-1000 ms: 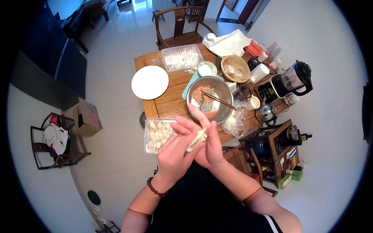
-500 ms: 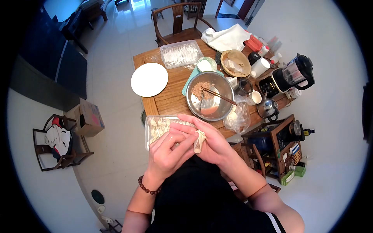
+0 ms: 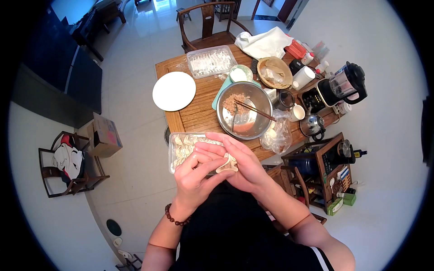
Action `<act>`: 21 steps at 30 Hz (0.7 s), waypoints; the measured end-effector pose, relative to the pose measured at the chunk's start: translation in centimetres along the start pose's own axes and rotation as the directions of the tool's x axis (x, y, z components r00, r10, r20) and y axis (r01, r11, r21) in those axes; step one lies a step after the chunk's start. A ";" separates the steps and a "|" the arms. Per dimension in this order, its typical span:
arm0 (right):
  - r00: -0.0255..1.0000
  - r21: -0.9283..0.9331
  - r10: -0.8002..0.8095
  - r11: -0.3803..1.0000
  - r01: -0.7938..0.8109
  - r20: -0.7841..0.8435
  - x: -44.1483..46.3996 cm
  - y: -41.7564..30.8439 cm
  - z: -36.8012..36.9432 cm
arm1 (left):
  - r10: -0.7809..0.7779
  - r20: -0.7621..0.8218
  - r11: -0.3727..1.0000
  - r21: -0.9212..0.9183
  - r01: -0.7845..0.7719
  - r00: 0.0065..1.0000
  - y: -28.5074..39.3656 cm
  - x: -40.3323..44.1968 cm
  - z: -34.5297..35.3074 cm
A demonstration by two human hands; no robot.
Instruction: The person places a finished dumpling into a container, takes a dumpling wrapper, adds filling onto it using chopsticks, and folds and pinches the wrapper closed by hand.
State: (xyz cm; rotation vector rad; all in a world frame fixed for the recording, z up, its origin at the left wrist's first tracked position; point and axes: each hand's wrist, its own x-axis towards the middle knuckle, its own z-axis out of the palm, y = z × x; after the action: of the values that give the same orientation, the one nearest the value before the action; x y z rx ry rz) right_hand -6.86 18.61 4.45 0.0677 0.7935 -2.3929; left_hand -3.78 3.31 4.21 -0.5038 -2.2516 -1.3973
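Note:
A small folded dumpling [image 3: 227, 164] is between my two hands, above the near edge of the table. Thumb and forefinger of my left hand [image 3: 195, 174] pinch it from the left side. My right hand [image 3: 247, 166] cradles the dumpling from the right, its long fingers stretched to the upper left behind it. Beneath the fingers, a clear plastic tray [image 3: 171, 156] of shaped dumplings is partly hidden. Just beyond stands a steel bowl [image 3: 221, 122] with minced filling [image 3: 233, 103], chopsticks [image 3: 253, 109] and another utensil inside.
A white plate [image 3: 174, 91] and a floury tray [image 3: 211, 62] lie at the table's far left. Along the right are a plastic bag [image 3: 276, 137], a paper cup [image 3: 297, 113], a kettle [image 3: 312, 126], a blender [image 3: 341, 86] and a basket [image 3: 274, 72]. A wooden chair [image 3: 208, 22] stands behind.
My left thumb and forefinger have come onto the dumpling's near side. The dumpling has turned from hanging lengthwise to lying more crosswise, with its folded edge showing.

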 end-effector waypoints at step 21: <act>0.982 0.003 -0.111 0.994 0.113 -0.153 -0.5 -0.2 1.7 | -0.068 -0.154 0.997 0.009 0.070 0.986 0.3 0.0 1.9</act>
State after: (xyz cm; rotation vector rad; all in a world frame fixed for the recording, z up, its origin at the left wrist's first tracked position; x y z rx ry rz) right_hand -6.32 18.04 6.08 0.2193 0.8742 -2.5226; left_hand -3.92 5.11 3.65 -0.3046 -2.1721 -1.4025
